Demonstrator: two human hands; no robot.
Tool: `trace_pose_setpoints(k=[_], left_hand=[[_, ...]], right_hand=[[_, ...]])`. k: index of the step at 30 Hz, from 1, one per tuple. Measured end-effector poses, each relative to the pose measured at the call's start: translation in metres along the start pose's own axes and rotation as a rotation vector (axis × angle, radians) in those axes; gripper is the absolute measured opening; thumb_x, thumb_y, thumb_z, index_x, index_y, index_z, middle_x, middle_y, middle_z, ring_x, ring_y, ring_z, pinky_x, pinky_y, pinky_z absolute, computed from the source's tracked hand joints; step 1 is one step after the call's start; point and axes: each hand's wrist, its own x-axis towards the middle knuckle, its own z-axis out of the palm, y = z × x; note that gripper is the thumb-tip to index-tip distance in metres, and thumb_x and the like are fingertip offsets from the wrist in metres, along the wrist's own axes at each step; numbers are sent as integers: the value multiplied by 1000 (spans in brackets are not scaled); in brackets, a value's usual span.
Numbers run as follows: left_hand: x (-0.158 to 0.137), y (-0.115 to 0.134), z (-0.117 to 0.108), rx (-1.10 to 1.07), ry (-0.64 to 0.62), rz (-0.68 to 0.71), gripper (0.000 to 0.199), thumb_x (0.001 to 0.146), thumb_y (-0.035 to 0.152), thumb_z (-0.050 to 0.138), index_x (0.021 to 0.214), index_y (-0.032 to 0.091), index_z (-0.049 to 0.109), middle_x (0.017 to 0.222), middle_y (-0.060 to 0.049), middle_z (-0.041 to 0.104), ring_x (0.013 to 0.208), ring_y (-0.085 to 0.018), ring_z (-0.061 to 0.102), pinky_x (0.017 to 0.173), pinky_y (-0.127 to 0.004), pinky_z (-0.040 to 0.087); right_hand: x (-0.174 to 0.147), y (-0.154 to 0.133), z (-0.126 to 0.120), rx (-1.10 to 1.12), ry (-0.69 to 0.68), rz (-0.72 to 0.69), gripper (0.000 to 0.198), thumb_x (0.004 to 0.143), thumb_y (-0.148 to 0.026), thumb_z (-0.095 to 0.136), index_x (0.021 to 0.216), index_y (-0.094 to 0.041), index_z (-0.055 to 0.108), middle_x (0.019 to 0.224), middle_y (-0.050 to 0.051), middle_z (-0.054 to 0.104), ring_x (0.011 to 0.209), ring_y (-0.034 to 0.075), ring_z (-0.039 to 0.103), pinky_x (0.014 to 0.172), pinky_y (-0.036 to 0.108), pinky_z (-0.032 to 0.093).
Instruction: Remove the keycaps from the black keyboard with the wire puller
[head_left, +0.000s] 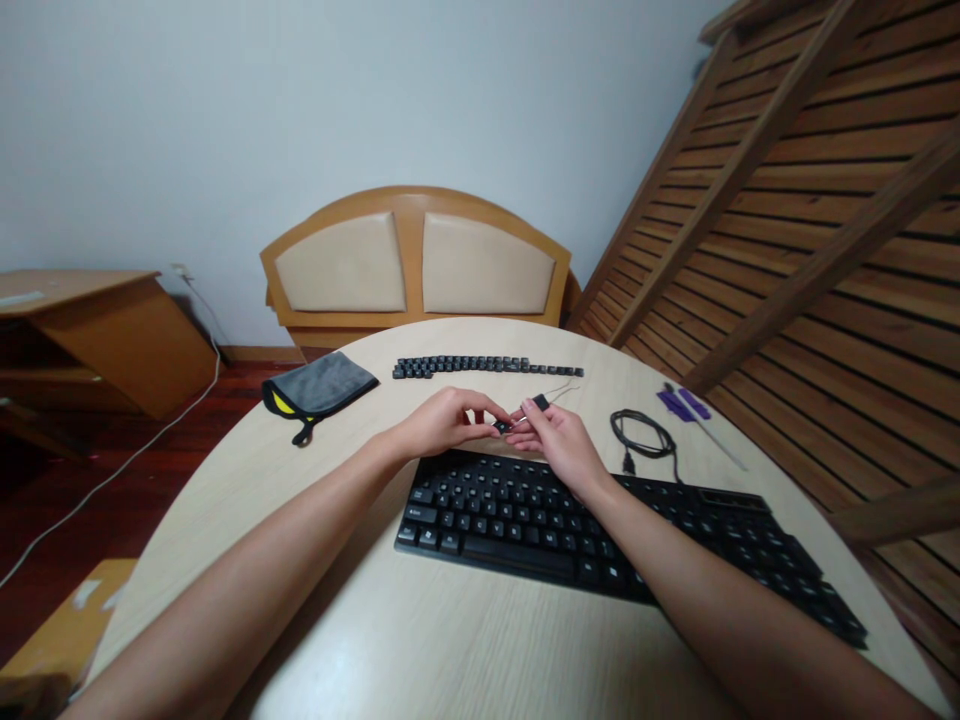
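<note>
My left hand [448, 420] is closed, its thumb and fingertips pinching a small black keycap [502, 427] above the keyboard's back edge. Close beside it, my right hand [561, 442] is closed around a wire keycap puller [540, 402]; its black handle shows by the thumb and thin wire ends point to the back right. Below both hands lies a black keyboard [517, 562], with its upper rows partly covered by my right hand and forearm. Removed keycaps [465, 365] stand in rows farther back on the table.
A grey cloth with yellow underside [322, 385] lies at the left of the round table [360, 640]. To the right are a coiled black USB cable [643, 440] and a purple brush-like tool [684, 404]. A headboard [414, 262] stands behind, slatted wood [787, 250] at right.
</note>
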Motion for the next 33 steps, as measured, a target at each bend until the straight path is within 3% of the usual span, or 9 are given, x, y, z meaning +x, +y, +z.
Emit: trace_pose_setpoints(k=[9,15,19,22,25,28,33], left_hand=[[-1,2,-1,26,-25,57,23,91,27,60,110,16,68,106,-9,72,88,-17,65,69,-25,50],[-2,-2,4,101,19,194,21,93,28,58,109,18,67,112,-9,68,103,-19,62,91,-33,48],[-3,1,8,185,50,178,22,95,31,55,110,18,66,104,-7,70,88,-17,63,83,-30,50],[-1,-1,6,255,172,166,24,95,33,54,113,19,65,107,-7,69,87,-17,63,81,-30,50],[3,-14,-3,398,365,94,23,95,32,56,112,22,67,111,-7,69,96,-18,61,85,-30,48],[7,-39,-14,562,502,-85,23,93,32,58,112,22,67,104,-7,71,98,-21,61,84,-30,47],[7,-84,-19,666,570,-219,22,91,29,61,110,22,70,102,-9,70,100,-25,60,81,-33,48]], right_hand=[[2,3,-2,9,-42,-68,43,80,-57,66,77,-14,66,67,6,70,59,14,68,62,24,58],[3,4,-3,45,-14,-40,40,80,-54,67,77,-14,65,68,6,70,59,13,68,60,23,57],[2,2,-2,39,23,-1,35,84,-48,66,77,-14,66,67,6,70,58,13,67,57,22,56],[3,2,-1,23,32,21,32,87,-44,64,78,-13,66,69,8,71,57,13,67,56,21,56],[3,3,0,16,15,33,32,90,-42,61,77,-13,65,71,10,72,58,13,68,55,21,57],[3,4,1,8,13,43,32,90,-42,61,76,-13,65,70,10,72,57,13,67,53,21,57],[4,4,2,3,27,60,32,88,-42,64,76,-12,65,68,9,72,57,13,67,53,21,57]])
